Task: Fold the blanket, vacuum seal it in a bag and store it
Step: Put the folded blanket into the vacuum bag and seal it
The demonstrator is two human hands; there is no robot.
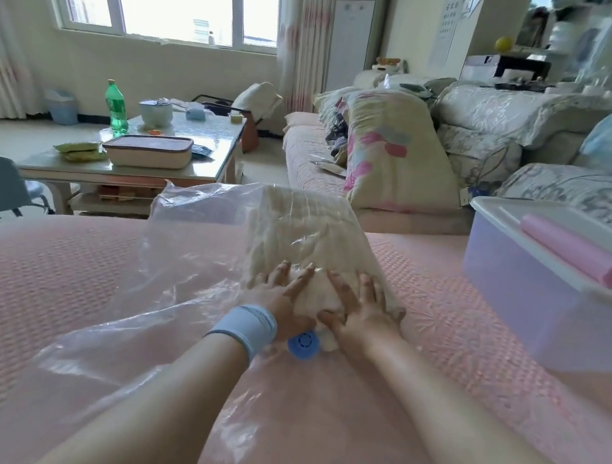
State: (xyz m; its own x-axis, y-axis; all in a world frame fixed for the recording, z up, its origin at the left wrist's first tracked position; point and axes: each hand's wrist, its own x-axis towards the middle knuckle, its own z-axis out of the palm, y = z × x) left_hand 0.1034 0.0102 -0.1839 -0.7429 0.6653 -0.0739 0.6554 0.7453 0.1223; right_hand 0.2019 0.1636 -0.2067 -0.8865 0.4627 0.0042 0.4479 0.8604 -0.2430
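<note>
— Forearms out, pressing flat with left hand (280, 294) and right hand (360, 309), grip released?
— Yes; squeezing air from folded blanket (305, 224), seemingly inside clear bag (173, 280) on pink cover (35, 293).
— Remaining?
— Sealing near blue valve (304, 343), then storing, perhaps in lidded box (544, 302) nearby.

Two hands (282, 293), one blanket (308, 228), one plastic bag (182, 274); one storage box (544, 302), one green bottle (116, 107)

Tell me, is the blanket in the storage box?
No, the blanket sits in the clear bag under the left hand and right hand, apart from the storage box.
</note>
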